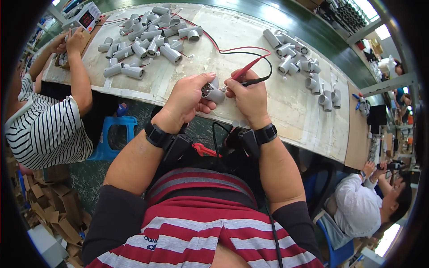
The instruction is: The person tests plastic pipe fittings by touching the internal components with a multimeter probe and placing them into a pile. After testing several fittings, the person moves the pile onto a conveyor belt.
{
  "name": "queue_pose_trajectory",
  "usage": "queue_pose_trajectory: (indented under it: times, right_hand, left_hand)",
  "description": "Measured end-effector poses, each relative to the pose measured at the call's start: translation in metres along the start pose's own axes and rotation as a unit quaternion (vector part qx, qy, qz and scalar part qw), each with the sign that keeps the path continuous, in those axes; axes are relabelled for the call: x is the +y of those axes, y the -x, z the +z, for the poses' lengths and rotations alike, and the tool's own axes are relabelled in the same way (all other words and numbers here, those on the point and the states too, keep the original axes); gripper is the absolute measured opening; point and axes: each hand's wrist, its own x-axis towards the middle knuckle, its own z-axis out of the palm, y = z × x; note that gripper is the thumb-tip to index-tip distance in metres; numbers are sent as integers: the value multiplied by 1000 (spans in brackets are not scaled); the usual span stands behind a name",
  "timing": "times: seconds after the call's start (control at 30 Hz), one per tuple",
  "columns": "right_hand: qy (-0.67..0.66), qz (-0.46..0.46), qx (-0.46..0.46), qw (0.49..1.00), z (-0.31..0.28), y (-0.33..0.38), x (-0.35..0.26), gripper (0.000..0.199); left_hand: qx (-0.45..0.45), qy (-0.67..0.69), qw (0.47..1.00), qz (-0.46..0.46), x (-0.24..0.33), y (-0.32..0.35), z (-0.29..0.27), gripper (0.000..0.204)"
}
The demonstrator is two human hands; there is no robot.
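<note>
My left hand [187, 96] is closed around a grey T-shaped plastic housing [217, 95] near the front edge of the table. The housing's round end is turned up, with small metallic parts inside. Close on its right, my right hand [251, 99] pinches a red test probe [245, 69] and a black test probe [256, 81] together. Their tips meet near the side of the housing, by a small light-coloured piece at my fingertips. Whether the tips touch metal is too small to tell.
A pile of similar grey housings [152, 38] covers the table's far left; more housings [295, 56] lie on the right. Red and black leads run toward a white meter box [83, 17]. Co-workers sit left and right. A blue stool [115, 134] stands below the table.
</note>
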Motion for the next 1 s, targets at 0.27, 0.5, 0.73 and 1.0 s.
queue_pose_trajectory:
  times: [0.27,0.5,0.73,1.0]
  right_hand:
    - [-23,-13,0,1000,0,2,6,23]
    - [-28,-7,9,1000,3,4,2,24]
    - [-5,-14,25,1000,6,3,1,22]
    - [27,-14,36,999,10,-2,-1,19]
  left_hand:
    - [3,10,1000,-7,2,-1,-2,36]
    - [-1,7,1000,-11,2,0,-3,37]
    - [-10,1,1000,-11,3,-1,-5,37]
    - [-19,-39,999,19,0,-4,-11,32]
